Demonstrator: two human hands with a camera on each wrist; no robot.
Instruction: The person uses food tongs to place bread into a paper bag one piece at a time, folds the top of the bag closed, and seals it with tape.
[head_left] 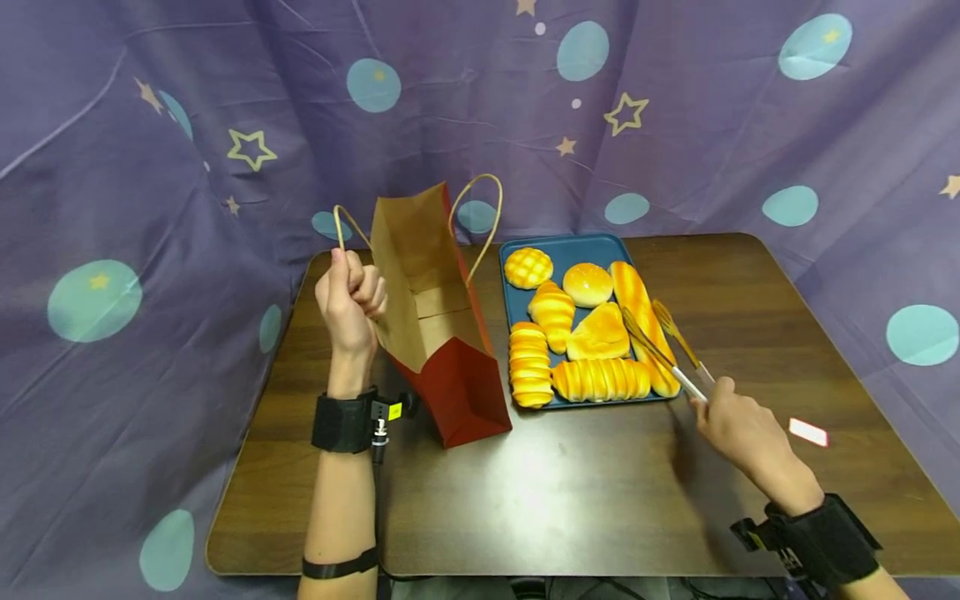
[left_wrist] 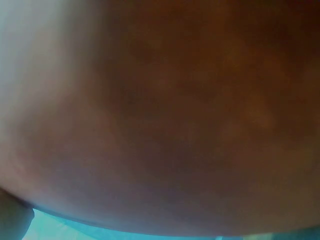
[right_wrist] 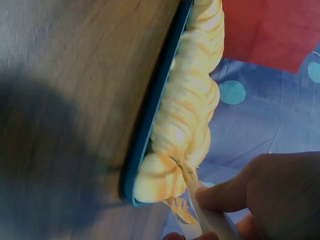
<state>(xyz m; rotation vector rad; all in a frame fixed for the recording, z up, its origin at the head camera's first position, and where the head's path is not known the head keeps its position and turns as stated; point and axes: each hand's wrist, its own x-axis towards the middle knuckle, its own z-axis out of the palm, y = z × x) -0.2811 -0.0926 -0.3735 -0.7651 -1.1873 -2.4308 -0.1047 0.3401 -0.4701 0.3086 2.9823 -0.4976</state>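
My left hand (head_left: 348,300) is curled at the near-left rim of a red paper bag (head_left: 468,396), gripping its twisted paper handle (head_left: 339,225). The bag stands open at the top, showing its brown inside. My right hand (head_left: 746,429) holds tongs (head_left: 686,383) with white grips and golden tips. Their arms are spread to either side of a long bread loaf (head_left: 633,292) at the right edge of a blue tray (head_left: 577,243). In the right wrist view, the tongs (right_wrist: 202,210) reach the loaf's near end (right_wrist: 157,180). A blurred brown surface fills most of the left wrist view.
Also on the tray are a round crosshatched bun (head_left: 528,267), a seeded bun (head_left: 588,285), a croissant (head_left: 552,315), a triangular bread (head_left: 600,333) and two ridged rolls (head_left: 602,380). A small white card (head_left: 808,432) lies right of my right hand. A patterned curtain (head_left: 480,100) hangs behind the table.
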